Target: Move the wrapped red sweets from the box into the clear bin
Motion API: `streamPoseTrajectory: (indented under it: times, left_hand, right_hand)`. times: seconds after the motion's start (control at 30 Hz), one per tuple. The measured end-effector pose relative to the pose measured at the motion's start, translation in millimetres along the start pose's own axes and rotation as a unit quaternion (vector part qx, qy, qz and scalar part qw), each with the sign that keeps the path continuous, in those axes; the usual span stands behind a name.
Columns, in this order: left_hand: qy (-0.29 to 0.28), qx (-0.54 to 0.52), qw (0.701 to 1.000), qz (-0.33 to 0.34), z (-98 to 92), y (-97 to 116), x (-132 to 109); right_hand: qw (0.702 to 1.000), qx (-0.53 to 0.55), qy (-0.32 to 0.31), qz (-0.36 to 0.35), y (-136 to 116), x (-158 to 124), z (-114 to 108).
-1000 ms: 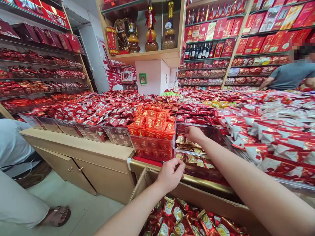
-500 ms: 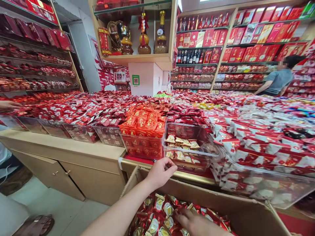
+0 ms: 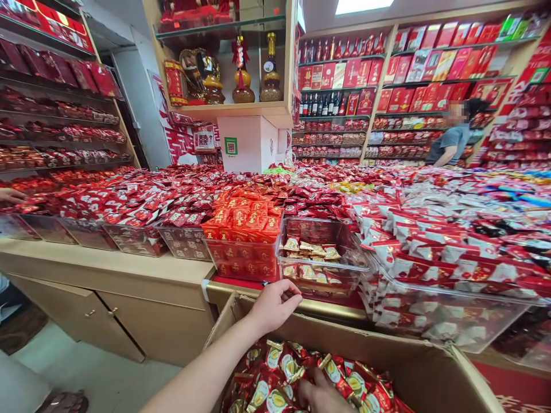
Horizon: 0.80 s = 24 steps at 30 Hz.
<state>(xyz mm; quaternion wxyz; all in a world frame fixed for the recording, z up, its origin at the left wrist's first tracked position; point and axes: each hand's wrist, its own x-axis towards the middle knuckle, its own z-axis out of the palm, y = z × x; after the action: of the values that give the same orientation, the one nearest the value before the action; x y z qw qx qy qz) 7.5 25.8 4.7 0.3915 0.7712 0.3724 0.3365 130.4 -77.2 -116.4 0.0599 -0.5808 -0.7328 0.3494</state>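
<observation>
Right hand: down in the sweets [image 3: 260, 394], palm downward; the fingertips [image 3: 321, 391] sink out of sight, so I cannot tell how far open it is or whether it has hold of any.
Left hand [image 3: 275, 304]: loosely curled, a gap between thumb and forefinger, nothing visible in it; it hangs over the far left rim of the box.
Sweets: directly under and around the right hand, which is much the nearer; long axes point every way, several gold ends tilted up.
Cardboard box [image 3: 413, 367]: open-topped, around the sweets; its far wall runs left to right, its near side is out of view.
Clear bin [image 3: 310, 229]: straight ahead beyond that wall, higher, nearer the left hand; a few gold packets [image 3: 314, 250] low inside.
Worktop [image 3: 331, 310]: gold-edged, under the bin.
Bin's neighbours: orange-red packets [image 3: 241, 221] left, red-and-white packets [image 3: 430, 264] right.
</observation>
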Motion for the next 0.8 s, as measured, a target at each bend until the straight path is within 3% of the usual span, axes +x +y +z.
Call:
streamPoseTrajectory:
  times: [0.2,0.3,0.4,0.53,0.63,0.8]
  left_hand:
    - [-0.003,-0.003,1.0,-0.004,1.0,-2,-1]
    - [-0.005,-0.056,0.998,-0.018,-0.3,0,-1]
    - [-0.02,-0.179,0.983,-0.038,-3.1,5,-5]
    - [-0.113,-0.333,0.935,-0.05,-3.7,16,-13]
    - [-0.191,-0.364,0.909,-0.068,2.7,22,-21]
    - [-0.203,-0.364,0.902,-0.111,15.6,27,-24]
  right_hand:
    - [0.998,0.041,0.03,-0.044,-9,1,-12]
    - [0.996,0.037,0.04,-0.074,-25,-5,-35]
    - [0.986,0.057,0.087,-0.132,-43,-20,-67]
    - [0.944,0.182,0.185,-0.204,-56,-40,-104]
    - [0.908,0.277,0.248,-0.195,-51,-44,-116]
    - [0.89,0.356,0.234,-0.163,-38,-42,-115]
